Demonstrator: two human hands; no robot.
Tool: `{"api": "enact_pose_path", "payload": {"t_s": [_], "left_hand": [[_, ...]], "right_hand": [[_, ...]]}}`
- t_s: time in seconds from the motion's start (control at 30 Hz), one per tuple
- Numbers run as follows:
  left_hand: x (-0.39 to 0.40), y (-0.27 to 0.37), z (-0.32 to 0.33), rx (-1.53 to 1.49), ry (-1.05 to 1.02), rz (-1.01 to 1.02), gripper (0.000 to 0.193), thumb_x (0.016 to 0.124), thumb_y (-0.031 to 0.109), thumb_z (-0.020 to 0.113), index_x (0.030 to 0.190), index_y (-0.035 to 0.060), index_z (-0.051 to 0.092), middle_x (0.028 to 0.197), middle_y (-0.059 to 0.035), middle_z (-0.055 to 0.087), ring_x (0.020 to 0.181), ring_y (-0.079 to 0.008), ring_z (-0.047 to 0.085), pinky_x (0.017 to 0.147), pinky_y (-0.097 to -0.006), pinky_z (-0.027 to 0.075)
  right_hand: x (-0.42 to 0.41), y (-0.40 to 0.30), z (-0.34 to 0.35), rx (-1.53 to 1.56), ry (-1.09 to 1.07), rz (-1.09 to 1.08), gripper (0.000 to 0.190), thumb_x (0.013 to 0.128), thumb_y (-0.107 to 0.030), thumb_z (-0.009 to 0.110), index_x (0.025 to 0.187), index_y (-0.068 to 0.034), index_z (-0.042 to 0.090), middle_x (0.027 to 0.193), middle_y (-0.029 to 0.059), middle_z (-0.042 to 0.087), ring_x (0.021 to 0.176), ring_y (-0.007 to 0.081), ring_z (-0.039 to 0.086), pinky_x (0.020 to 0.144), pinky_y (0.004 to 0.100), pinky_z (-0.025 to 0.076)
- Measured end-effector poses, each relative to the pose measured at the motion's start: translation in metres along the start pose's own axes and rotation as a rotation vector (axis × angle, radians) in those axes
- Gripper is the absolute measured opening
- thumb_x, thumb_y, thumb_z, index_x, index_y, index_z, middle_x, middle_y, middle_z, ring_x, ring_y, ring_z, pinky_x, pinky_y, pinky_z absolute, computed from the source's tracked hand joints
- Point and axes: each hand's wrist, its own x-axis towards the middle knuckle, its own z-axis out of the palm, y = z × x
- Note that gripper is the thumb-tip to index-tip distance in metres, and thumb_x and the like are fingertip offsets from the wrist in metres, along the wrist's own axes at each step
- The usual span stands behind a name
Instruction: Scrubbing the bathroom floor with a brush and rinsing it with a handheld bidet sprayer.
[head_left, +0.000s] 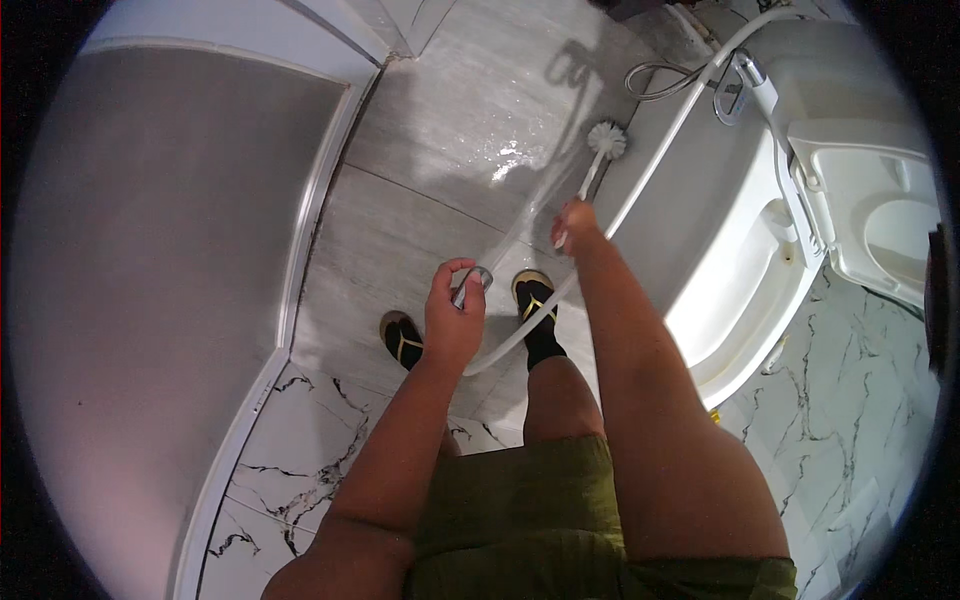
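Observation:
Near the middle of the picture, my left hand (456, 315) grips the metal nozzle (472, 287) of a white hose (661, 135). Water sprays from it toward the wall edge at the upper right. The hose loops below my hands and rises beside the basin to the top right. My right hand (576, 225) is closed around the handle of a white toilet brush (606, 141). The round bristle head is at the floor, close to the side of the white basin (739, 292). Wet patches shine on the grey tiled floor (450, 127).
A chrome faucet (756, 79) with a metal shower hose (660, 82) stands at the basin's far end. A toilet (892, 210) with its lid up is at the right. My sandalled feet stand on the floor, and a framed panel (180, 225) fills the left.

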Motion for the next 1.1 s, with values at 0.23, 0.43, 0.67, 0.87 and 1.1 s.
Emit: {"api": "enact_pose_path", "payload": {"t_s": [0.23, 0.43, 0.67, 0.87, 1.1], "left_hand": [[-0.009, -0.005, -0.006, -0.123, 0.028, -0.023, 0.019, 0.084, 0.012, 0.048, 0.102, 0.0063, 0.048, 0.069, -0.0051, 0.052, 0.059, -0.0094, 0.048, 0.054, -0.0251, 0.04], [0.02, -0.001, -0.034, -0.189, 0.184, 0.042, 0.019, 0.087, 0.015, 0.045, 0.103, 0.0071, 0.047, 0.06, -0.0016, 0.046, 0.05, -0.0052, 0.043, 0.045, -0.0192, 0.034], [0.062, 0.036, -0.063, -0.297, 0.288, 0.116, 0.019, 0.087, 0.016, 0.046, 0.102, 0.0061, 0.046, 0.063, -0.0008, 0.046, 0.049, -0.005, 0.041, 0.041, -0.0192, 0.033], [0.086, 0.055, -0.078, -0.174, 0.338, 0.276, 0.021, 0.088, 0.021, 0.045, 0.102, 0.0048, 0.046, 0.064, -0.0012, 0.046, 0.047, -0.0053, 0.04, 0.04, -0.0198, 0.032], [0.082, 0.06, -0.07, -0.079, 0.299, 0.28, 0.024, 0.089, 0.025, 0.044, 0.102, 0.0055, 0.046, 0.062, -0.0007, 0.044, 0.046, -0.0053, 0.039, 0.039, -0.0204, 0.031]], "right_hand": [[-0.009, 0.011, 0.006, -0.532, -0.129, -0.129, 0.026, 0.087, -0.022, 0.035, 0.086, -0.001, 0.05, 0.056, 0.0123, 0.049, 0.044, 0.0242, 0.049, 0.037, 0.0362, 0.039], [0.013, -0.035, 0.035, -0.567, -0.123, -0.115, 0.024, 0.085, -0.021, 0.038, 0.082, 0.0, 0.05, 0.058, 0.0136, 0.052, 0.041, 0.0243, 0.049, 0.037, 0.0406, 0.038], [-0.019, -0.05, 0.085, -0.858, -0.215, -0.47, 0.019, 0.082, -0.015, 0.041, 0.089, 0.0, 0.051, 0.06, 0.0159, 0.053, 0.042, 0.0247, 0.051, 0.036, 0.038, 0.04], [0.015, -0.111, 0.097, -1.132, -0.175, -0.477, 0.031, 0.082, -0.021, 0.038, 0.081, 0.004, 0.056, 0.077, 0.0257, 0.056, 0.071, 0.0364, 0.058, 0.065, 0.0439, 0.048], [0.012, -0.102, 0.087, -1.776, -0.119, -0.859, 0.034, 0.082, -0.02, 0.04, 0.108, 0.0, 0.051, 0.11, 0.0239, 0.049, 0.103, 0.0362, 0.048, 0.086, 0.0434, 0.041]]}}
